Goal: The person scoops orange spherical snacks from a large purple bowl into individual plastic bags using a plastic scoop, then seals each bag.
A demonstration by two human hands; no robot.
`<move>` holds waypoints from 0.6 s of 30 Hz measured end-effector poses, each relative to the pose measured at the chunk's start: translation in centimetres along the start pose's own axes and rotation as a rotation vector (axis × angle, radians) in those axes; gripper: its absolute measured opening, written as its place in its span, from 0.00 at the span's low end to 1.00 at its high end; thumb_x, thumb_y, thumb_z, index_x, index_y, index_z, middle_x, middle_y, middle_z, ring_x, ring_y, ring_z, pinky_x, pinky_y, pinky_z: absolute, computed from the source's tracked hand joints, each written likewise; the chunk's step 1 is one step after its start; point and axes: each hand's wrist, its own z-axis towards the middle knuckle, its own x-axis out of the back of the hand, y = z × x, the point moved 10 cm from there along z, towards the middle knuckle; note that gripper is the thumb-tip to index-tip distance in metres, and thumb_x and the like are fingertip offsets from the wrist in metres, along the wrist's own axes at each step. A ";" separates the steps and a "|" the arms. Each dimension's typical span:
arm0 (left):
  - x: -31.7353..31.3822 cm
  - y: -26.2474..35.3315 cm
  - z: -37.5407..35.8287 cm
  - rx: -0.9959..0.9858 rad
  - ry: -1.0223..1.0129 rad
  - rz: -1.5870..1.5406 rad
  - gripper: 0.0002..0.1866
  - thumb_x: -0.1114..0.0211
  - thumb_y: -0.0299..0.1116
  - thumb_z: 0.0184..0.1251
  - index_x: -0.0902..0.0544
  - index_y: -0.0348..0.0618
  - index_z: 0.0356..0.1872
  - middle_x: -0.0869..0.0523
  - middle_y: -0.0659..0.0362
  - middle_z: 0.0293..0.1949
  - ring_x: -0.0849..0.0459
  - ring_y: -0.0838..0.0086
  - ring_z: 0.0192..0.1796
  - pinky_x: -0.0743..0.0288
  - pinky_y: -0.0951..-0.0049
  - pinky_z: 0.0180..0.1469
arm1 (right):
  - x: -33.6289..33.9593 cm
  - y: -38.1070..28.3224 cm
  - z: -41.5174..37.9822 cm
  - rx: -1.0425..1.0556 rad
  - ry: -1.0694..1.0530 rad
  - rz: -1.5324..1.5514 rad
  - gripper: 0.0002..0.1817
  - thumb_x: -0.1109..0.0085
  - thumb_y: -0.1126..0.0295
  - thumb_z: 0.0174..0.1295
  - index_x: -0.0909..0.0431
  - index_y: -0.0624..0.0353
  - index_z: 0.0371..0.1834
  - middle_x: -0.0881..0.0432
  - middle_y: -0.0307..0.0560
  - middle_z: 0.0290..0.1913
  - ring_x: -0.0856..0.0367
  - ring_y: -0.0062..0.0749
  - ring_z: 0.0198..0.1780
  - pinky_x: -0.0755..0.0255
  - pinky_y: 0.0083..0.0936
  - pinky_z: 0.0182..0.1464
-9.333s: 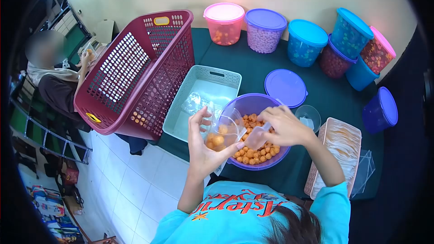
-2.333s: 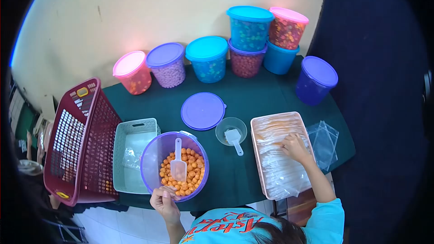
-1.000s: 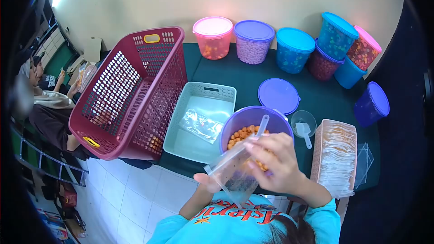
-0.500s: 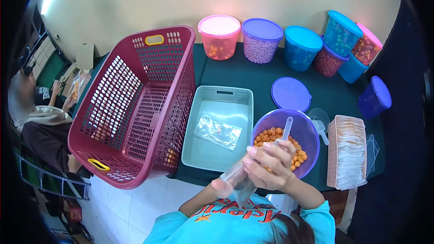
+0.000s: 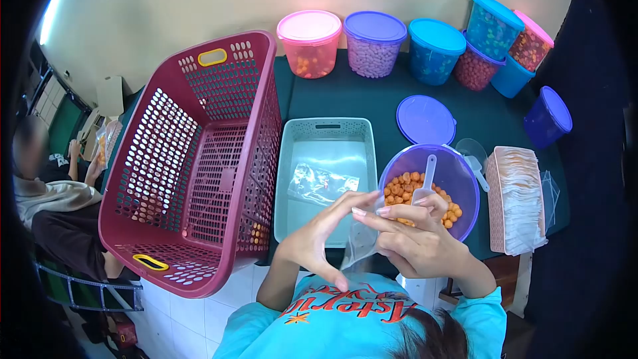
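Observation:
A clear plastic bag (image 5: 361,244) hangs between my hands, in front of the purple tub (image 5: 467,193). My right hand (image 5: 419,236) pinches the bag near its top, fingers bent over the tub's near rim. My left hand (image 5: 318,234) is open in a wide curve at the bag's other side, thumb stretched down and fingertips right by the bag's upper edge. Orange ball-shaped snacks (image 5: 401,188) lie in the tub. Among them rests a white scoop (image 5: 429,171), handle up, its lower part hidden behind my right fingers.
A pale green tray (image 5: 282,179) holding plastic packets (image 5: 322,183) is left of the tub, beside a large maroon basket (image 5: 232,226). Right are a pink basket (image 5: 493,209) of bags and another scoop (image 5: 478,174). Lidded tubs (image 5: 375,46) line the wall. A seated person (image 5: 63,206) is far left.
My left hand has come up from below the bag and opened beside it. My right hand stays by the tub with the bag. The view has shifted slightly.

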 end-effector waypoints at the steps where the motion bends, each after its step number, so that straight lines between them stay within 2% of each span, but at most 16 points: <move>1: -0.9 -0.9 -0.3 0.002 -0.002 -0.007 0.64 0.27 0.60 0.22 0.48 0.35 0.63 0.40 0.47 0.58 0.41 0.60 0.61 0.49 0.62 0.61 | 0.2 0.0 -0.1 -0.004 0.022 -0.007 0.10 0.42 0.72 0.42 0.32 0.49 0.26 0.26 0.35 0.53 0.33 0.20 0.51 0.53 0.31 0.47; 3: -0.9 -3.1 -1.2 0.008 0.193 -0.439 0.71 0.26 0.62 0.18 0.58 0.37 0.64 0.54 0.47 0.64 0.53 0.58 0.67 0.58 0.61 0.64 | 0.6 0.3 -0.2 -0.021 0.056 -0.035 0.09 0.42 0.72 0.42 0.32 0.49 0.26 0.25 0.35 0.51 0.32 0.21 0.49 0.54 0.31 0.48; 4: -1.6 -3.8 -1.7 -0.005 0.174 -0.506 0.74 0.26 0.62 0.16 0.64 0.39 0.64 0.59 0.47 0.65 0.59 0.59 0.68 0.62 0.59 0.65 | 1.1 0.7 -0.2 -0.051 0.099 -0.091 0.09 0.42 0.73 0.43 0.32 0.49 0.25 0.24 0.35 0.50 0.32 0.21 0.48 0.55 0.30 0.48; 7: -3.4 -4.1 -2.8 -0.048 0.192 -0.533 0.75 0.24 0.60 0.16 0.66 0.40 0.64 0.59 0.47 0.65 0.58 0.58 0.68 0.63 0.57 0.65 | 1.6 1.8 -0.8 -0.124 0.173 -0.148 0.09 0.41 0.74 0.43 0.32 0.50 0.25 0.22 0.35 0.48 0.30 0.23 0.46 0.56 0.30 0.49; 8: -3.4 -3.5 -2.7 -0.085 0.242 -0.474 0.67 0.23 0.52 0.24 0.59 0.40 0.65 0.52 0.46 0.64 0.54 0.59 0.67 0.59 0.58 0.65 | 1.7 2.0 -1.1 -0.141 0.217 -0.151 0.09 0.41 0.74 0.43 0.32 0.50 0.25 0.23 0.34 0.48 0.30 0.23 0.46 0.56 0.30 0.49; 9: -3.8 -3.5 -2.8 -0.081 0.237 -0.478 0.67 0.23 0.52 0.24 0.59 0.40 0.65 0.52 0.46 0.64 0.54 0.59 0.67 0.59 0.58 0.65 | 1.9 2.2 -1.3 -0.158 0.262 -0.153 0.10 0.41 0.74 0.43 0.32 0.50 0.25 0.23 0.34 0.48 0.30 0.23 0.45 0.55 0.30 0.49; 11: -2.7 -4.0 -3.2 0.107 0.399 0.188 0.52 0.25 0.39 0.35 0.48 0.38 0.62 0.44 0.45 0.62 0.43 0.58 0.64 0.46 0.63 0.61 | 2.0 2.5 -1.3 -0.173 0.282 -0.182 0.09 0.42 0.74 0.43 0.33 0.50 0.25 0.23 0.35 0.48 0.30 0.23 0.44 0.55 0.30 0.47; 12: -1.3 -2.9 -3.7 0.090 0.650 0.228 0.30 0.31 0.26 0.43 0.31 0.34 0.52 0.27 0.45 0.51 0.26 0.62 0.52 0.31 0.71 0.50 | 2.2 2.7 -1.3 -0.192 0.302 -0.222 0.09 0.42 0.74 0.44 0.33 0.50 0.25 0.22 0.35 0.48 0.30 0.23 0.44 0.54 0.30 0.47; 13: -1.5 -3.4 -4.1 0.091 0.644 0.226 0.30 0.31 0.26 0.43 0.31 0.34 0.52 0.27 0.45 0.51 0.26 0.62 0.52 0.31 0.71 0.50 | 2.5 2.9 -1.3 -0.211 0.322 -0.263 0.09 0.42 0.74 0.45 0.33 0.51 0.25 0.22 0.35 0.47 0.30 0.23 0.44 0.54 0.31 0.46; 15: -1.0 -4.6 -5.9 0.154 0.729 0.425 0.17 0.34 0.19 0.43 0.22 0.32 0.39 0.19 0.48 0.36 0.18 0.67 0.38 0.25 0.76 0.39 | 2.6 3.2 -1.4 -0.222 0.335 -0.277 0.08 0.43 0.74 0.46 0.33 0.51 0.26 0.22 0.35 0.47 0.30 0.22 0.43 0.54 0.31 0.46; 16: -0.8 -4.7 -5.9 0.155 0.725 0.425 0.17 0.34 0.19 0.43 0.22 0.32 0.39 0.19 0.48 0.36 0.18 0.67 0.38 0.25 0.76 0.39 | 2.6 3.3 -1.6 -0.226 0.333 -0.278 0.08 0.43 0.74 0.46 0.33 0.51 0.26 0.22 0.35 0.47 0.30 0.22 0.43 0.54 0.31 0.46; 18: 0.5 -3.2 -6.8 0.059 0.883 0.561 0.09 0.35 0.15 0.42 0.20 0.33 0.29 0.18 0.52 0.25 0.17 0.69 0.30 0.24 0.77 0.34 | 2.5 3.3 -1.8 -0.231 0.330 -0.277 0.08 0.44 0.74 0.47 0.33 0.51 0.26 0.22 0.35 0.47 0.30 0.22 0.43 0.54 0.31 0.46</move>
